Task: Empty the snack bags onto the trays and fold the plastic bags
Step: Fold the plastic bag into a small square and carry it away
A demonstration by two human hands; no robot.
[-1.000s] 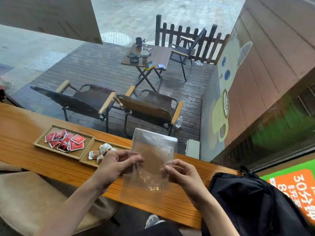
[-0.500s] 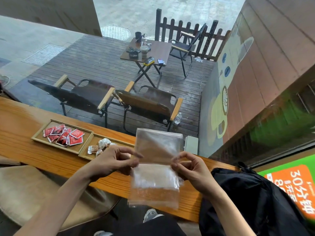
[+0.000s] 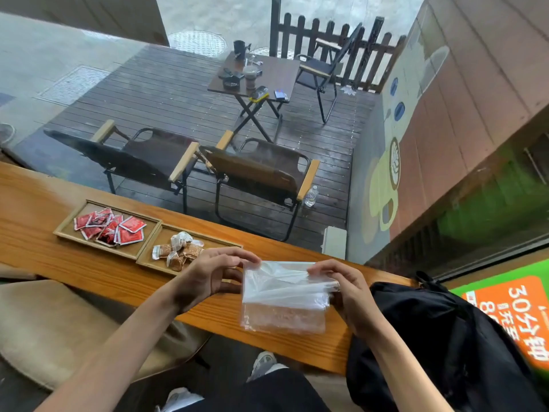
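A clear empty plastic bag (image 3: 282,304) hangs folded over above the wooden counter (image 3: 44,242). My left hand (image 3: 208,275) pinches its top left corner. My right hand (image 3: 344,289) grips its right edge at the fold. Left of my hands, two wooden trays stand side by side on the counter. The left tray (image 3: 68,226) holds several red snack packets (image 3: 111,227). The right tray (image 3: 151,258) holds several brown snacks in clear wrappers (image 3: 178,251), and my left hand hides its right end.
A black backpack (image 3: 430,346) rests at the counter's right end, close to my right forearm. A beige stool seat (image 3: 44,328) sits below the counter on the left. Beyond the window lie a deck with chairs and a small table.
The bag stood tall and unfolded a second ago. Its upper half has come down over the lower half, and both hands have shifted right with it.
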